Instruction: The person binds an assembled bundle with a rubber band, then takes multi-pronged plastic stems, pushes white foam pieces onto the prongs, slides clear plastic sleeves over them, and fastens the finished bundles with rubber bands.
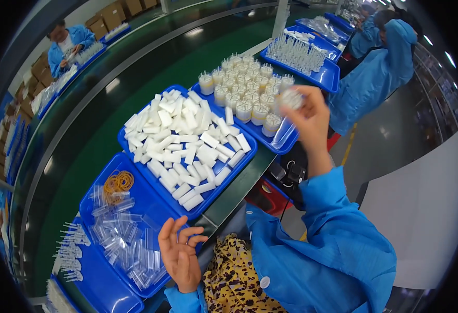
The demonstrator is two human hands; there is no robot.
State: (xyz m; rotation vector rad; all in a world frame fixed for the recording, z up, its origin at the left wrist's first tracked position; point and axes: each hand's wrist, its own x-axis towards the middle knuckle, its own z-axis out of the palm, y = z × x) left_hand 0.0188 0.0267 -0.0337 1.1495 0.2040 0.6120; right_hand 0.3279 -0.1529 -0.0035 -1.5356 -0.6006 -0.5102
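My right hand [312,119] is closed around a round, whitish clear plastic piece [291,98], blurred, which looks like the bundled cylinders near it. It is raised over the right edge of a blue tray [285,142] where several such cylinders [243,109] stand upright, white with yellowish bands and clear prongs on top. My left hand [182,256] is open and holds nothing, its fingers bent and apart, beside a blue tray [158,208] of clear plastic tubes [130,240] and orange rubber bands [118,182]. Between the hands lies a blue tray [208,208] heaped with white soft-looking blocks [179,133].
White pronged plastic parts [71,253] lie in another blue tray [101,289] at the left. A tray of upright clear parts [297,55] stands beyond the cylinders. The trays rest on a green conveyor belt [88,125]. Co-workers in blue [370,78] sit at the right and far left.
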